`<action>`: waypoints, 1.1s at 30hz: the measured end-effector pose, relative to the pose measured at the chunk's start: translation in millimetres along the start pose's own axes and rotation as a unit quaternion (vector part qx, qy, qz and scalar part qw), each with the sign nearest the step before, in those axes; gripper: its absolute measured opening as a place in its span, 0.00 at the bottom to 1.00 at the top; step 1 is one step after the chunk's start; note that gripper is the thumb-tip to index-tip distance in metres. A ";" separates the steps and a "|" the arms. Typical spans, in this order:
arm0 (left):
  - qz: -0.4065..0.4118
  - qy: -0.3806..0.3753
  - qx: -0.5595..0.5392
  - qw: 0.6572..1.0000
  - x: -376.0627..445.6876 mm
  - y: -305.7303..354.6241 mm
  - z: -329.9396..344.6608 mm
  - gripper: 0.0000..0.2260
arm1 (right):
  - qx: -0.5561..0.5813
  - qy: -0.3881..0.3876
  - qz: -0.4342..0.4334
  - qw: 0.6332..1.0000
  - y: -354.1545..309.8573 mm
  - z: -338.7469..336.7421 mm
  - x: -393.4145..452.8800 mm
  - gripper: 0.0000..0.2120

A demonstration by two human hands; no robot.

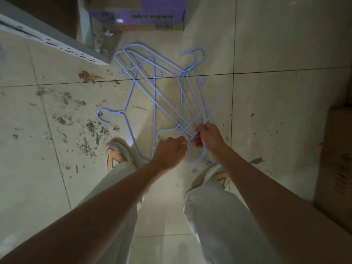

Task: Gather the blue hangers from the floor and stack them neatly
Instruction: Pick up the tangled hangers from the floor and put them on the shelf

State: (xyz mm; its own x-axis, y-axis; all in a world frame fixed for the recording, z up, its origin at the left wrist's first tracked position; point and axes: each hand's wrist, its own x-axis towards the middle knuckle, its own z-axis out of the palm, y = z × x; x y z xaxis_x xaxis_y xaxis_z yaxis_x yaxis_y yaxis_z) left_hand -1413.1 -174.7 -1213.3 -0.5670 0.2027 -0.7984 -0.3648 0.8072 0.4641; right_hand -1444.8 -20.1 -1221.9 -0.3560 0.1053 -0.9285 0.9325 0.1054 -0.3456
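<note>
Several thin blue hangers (pixel 156 86) lie tangled on the tiled floor in front of my feet. One of them, its hook (pixel 103 116) pointing left, lies beside my left shoe. My right hand (pixel 208 137) grips a blue hanger (pixel 196 153) by its looped end, and this one is blurred. My left hand (pixel 169 152) is closed next to it, with fingertips pinching the same wire near the hook (pixel 162 133) of another hanger. Two hooks (pixel 198 55) of the pile point away from me at the far right.
A purple cardboard box (pixel 137 14) stands at the far end of the floor. A grey metal shelf (pixel 47 37) runs along the upper left. A brown box (pixel 337 159) sits at the right edge. The floor tiles are stained and dirty on the left.
</note>
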 end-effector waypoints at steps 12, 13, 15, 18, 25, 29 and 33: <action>-0.151 0.089 -0.526 0.832 -63.4 22.1 -65.1 0.11 | -0.215 0.055 0.016 0.975 -34.8 -47.4 34.5 0.11; -0.151 0.106 -0.524 0.831 -65.2 18.4 -64.7 0.12 | -0.222 0.065 0.008 0.973 -29.5 -40.3 45.2 0.10; -0.146 0.160 -0.519 0.827 -69.9 13.0 -58.2 0.09 | -0.227 0.087 -0.016 0.970 -19.6 -21.4 64.1 0.10; -0.144 0.249 -0.547 0.786 -76.6 1.7 -48.6 0.13 | -0.217 0.072 -0.044 0.973 -6.0 30.2 79.7 0.10; -0.135 0.367 -0.619 0.681 -96.3 -51.8 -97.4 0.13 | -0.475 0.028 -0.220 0.852 16.5 221.6 79.8 0.21; -0.114 0.387 -0.607 0.684 -90.0 -76.7 -120.2 0.13 | -0.482 0.066 -0.238 0.841 25.1 286.7 94.5 0.15; -0.092 0.383 -0.559 0.729 -91.0 -76.5 -130.8 0.13 | -0.512 0.033 -0.287 0.809 40.9 266.5 85.2 0.12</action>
State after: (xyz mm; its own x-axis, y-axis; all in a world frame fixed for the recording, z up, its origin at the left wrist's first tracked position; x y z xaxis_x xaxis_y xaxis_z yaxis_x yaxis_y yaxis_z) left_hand -1430.2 -327.4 -1125.9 -0.5228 -0.5674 -0.6362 -0.6175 -0.2625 0.7415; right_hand -1420.6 -270.3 -1351.4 -0.7468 -0.2022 -0.6335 0.0849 0.9159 -0.3924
